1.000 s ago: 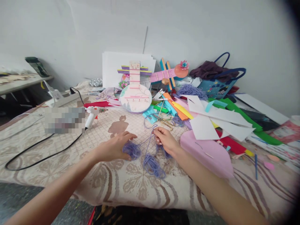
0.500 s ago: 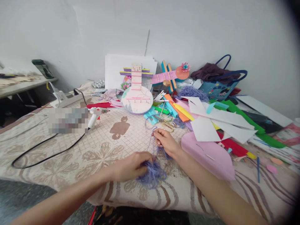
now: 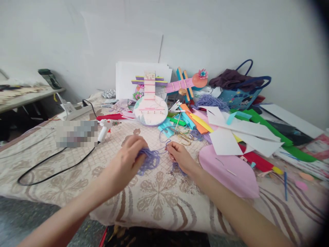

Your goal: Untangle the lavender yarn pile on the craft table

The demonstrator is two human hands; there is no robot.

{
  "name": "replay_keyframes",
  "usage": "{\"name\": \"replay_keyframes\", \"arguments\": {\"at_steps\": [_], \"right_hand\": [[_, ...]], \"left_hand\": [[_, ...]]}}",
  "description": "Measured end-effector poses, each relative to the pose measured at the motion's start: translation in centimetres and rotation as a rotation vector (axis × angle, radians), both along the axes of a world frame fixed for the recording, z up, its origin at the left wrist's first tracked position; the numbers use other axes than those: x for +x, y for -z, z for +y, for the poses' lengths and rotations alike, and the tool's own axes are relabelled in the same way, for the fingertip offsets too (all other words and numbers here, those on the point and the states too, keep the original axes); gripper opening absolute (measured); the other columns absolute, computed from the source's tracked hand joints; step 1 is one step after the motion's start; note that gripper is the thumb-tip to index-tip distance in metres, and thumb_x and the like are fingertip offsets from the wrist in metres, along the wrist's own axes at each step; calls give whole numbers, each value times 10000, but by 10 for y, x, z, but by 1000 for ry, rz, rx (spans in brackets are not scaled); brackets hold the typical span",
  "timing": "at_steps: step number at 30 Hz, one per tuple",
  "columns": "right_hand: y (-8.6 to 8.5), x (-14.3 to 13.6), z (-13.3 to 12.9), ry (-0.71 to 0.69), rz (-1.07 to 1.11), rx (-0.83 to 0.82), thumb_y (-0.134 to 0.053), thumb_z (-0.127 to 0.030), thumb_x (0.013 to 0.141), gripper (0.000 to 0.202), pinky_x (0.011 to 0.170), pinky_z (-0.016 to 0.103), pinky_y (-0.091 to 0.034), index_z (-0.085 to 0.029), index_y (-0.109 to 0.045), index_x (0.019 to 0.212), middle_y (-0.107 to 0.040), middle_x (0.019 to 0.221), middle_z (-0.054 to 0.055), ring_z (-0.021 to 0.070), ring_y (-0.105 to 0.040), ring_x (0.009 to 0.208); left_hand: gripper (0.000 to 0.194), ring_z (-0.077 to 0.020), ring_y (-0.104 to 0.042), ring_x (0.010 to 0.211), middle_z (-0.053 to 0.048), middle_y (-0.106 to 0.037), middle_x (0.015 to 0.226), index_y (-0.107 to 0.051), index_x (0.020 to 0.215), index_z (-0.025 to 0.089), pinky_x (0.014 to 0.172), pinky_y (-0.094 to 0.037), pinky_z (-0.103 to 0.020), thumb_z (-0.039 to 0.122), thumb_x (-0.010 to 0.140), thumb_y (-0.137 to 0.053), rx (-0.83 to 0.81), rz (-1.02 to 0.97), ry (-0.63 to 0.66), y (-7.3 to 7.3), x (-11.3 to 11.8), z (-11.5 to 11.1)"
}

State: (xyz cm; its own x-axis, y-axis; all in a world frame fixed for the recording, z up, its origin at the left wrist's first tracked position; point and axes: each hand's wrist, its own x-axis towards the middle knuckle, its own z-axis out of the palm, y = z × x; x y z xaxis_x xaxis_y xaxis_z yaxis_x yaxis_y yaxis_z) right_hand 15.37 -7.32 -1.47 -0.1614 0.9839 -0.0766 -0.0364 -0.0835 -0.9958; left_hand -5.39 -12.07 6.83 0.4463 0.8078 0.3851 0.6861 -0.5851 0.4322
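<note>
My left hand [image 3: 131,157] is closed around a loose bundle of purple yarn [image 3: 150,161], whose loops hang out on the right side of the fist. A strand runs from this bundle across to my right hand [image 3: 178,154], where thumb and fingers pinch the yarn. More purple yarn dangles below the right hand, partly hidden by it. Just behind the right hand lie gold-handled scissors [image 3: 185,137], with a thin loop of yarn beside them. To the right of my right forearm is a pink rounded sheet [image 3: 228,171].
A white glue gun [image 3: 104,130] with a black cord lies at left, near a power strip [image 3: 74,111]. Decorated round-bodied crafts [image 3: 150,109] lean at the back. Paper scraps [image 3: 223,140], a yarn heap [image 3: 212,103] and a blue bag [image 3: 241,97] crowd the right.
My left hand has moved up and to the left, carrying the yarn bundle away from the table's front edge. My right hand keeps its pinch in nearly the same place.
</note>
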Motion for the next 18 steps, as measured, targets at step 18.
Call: {"name": "replay_keyframes", "arguments": {"at_steps": [18], "right_hand": [[6,6,0,-34,-12,0,-560,-435,774,271,396,201,-159,-173,-493,752,-343,458,-85,51,-271,389]], "left_hand": [[173,-173,-606,891,-41,-658,953,-610,961,203,797,-476,-302,204,836,-491,-288,-95,15,45,-9,-12]]}}
